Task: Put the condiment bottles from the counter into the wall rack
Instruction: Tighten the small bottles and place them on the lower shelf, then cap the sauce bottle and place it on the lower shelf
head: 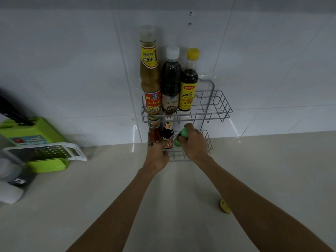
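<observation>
Knife block: a green block (27, 129) sits at the far left of the counter against the wall, a dark handle slanting up out of it.
Grater: a white-framed grater (49, 151) lies across a green tray just in front of the knife block.
Counter: a pale counter (101, 193) runs the width of the frame below a white tiled wall (72, 60).
Upper rack tier: the wire wall rack (216, 108) holds three tall bottles side by side at its left end: a tan sauce bottle (150, 77), a dark bottle with a white cap (171, 82) and a yellow-capped bottle (189, 82); the right part of this tier is bare wire.
Lower rack tier: a red sauce bottle (154, 133) and a dark red-labelled bottle (168, 135) stand upright at the left of the lower basket.
Left hand: the left hand (158, 157) reaches to the front of the lower basket, fingertips at the base of the two small bottles; whether it grips anything cannot be told.
Right hand: the right hand (194, 142) is closed around a green-capped bottle (181, 137), holding it in the lower basket just right of the dark red-labelled bottle.
Counter, right: a small yellow object (225, 205) rests on the counter, partly hidden by the right forearm.
</observation>
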Motion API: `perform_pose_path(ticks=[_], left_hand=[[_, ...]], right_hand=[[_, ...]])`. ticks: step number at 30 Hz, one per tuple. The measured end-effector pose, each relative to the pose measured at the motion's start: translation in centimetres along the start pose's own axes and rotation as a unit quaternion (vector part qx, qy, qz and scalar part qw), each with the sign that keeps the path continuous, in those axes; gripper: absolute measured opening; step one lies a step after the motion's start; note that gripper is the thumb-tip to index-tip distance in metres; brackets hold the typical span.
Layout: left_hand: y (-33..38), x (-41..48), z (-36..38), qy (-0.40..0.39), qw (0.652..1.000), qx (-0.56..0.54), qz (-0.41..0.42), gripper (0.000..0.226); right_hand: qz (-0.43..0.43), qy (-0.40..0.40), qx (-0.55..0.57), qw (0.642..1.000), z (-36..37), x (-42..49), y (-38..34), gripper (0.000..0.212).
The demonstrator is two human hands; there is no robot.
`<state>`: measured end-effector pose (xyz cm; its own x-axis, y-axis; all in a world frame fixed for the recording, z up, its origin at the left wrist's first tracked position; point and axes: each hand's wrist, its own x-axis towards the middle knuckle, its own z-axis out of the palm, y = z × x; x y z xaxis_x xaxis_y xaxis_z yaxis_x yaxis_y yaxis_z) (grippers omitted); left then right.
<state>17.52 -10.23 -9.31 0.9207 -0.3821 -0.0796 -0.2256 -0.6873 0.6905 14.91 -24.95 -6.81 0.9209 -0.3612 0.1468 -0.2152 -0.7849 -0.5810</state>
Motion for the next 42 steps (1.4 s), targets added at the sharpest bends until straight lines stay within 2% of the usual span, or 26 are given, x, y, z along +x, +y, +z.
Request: perform_pose_path(ticks=[8, 14, 19, 26, 30, 32, 35, 37, 40, 42], left_hand=[[-0.5, 1.3, 0.2, -0.016, 1.0, 0.008, 0.001, 0.042], [-0.1, 0.1, -0.5, -0.016, 1.0, -0.017, 0.011, 0.047], [1.5, -3.7, -0.5, -0.013, 0.999, -0.047, 0.014, 0.048], [4.5, -8.9, 1.7, -0.083, 0.995, -0.059, 0.017, 0.05], [6.3, -11.2, 3.8, -0.133, 0.989, -0.05, 0.039, 0.051], [7.1, -12.4, 4.9, -0.157, 0.985, -0.042, 0.05, 0.053], [8.0, -14.2, 6.1, -0.179, 0.982, -0.036, 0.058, 0.057], [8.3, -15.6, 6.5, -0.195, 0.978, -0.042, 0.054, 0.065], [8.5, -17.6, 6.4, -0.229, 0.969, -0.069, 0.06, 0.083], [8.6, -18.6, 6.0, -0.242, 0.962, -0.11, 0.056, 0.079]], right_hand=[[0.03, -0.055, -0.041, 0.997, 2.2, 2.8, 0.1, 0.038], [0.072, -0.087, -0.025, 0.993, 1.2, 2.9, 0.9, 0.054], [0.043, -0.097, -0.031, 0.994, -2.3, -1.0, 1.8, 0.047], [0.027, -0.116, -0.12, 0.986, -10.0, -9.9, 4.1, 0.031], [0.063, -0.229, -0.183, 0.954, -14.3, -14.0, 6.8, 0.036], [0.078, -0.274, -0.182, 0.941, -14.5, -15.4, 7.6, 0.036], [0.062, -0.235, -0.18, 0.953, -13.9, -16.8, 7.8, 0.023], [0.06, -0.22, -0.174, 0.958, -14.1, -17.6, 7.3, 0.022], [0.041, -0.221, -0.108, 0.969, -15.3, -19.1, 5.9, 0.025], [0.01, -0.228, -0.056, 0.972, -16.4, -20.0, 4.2, 0.027]])
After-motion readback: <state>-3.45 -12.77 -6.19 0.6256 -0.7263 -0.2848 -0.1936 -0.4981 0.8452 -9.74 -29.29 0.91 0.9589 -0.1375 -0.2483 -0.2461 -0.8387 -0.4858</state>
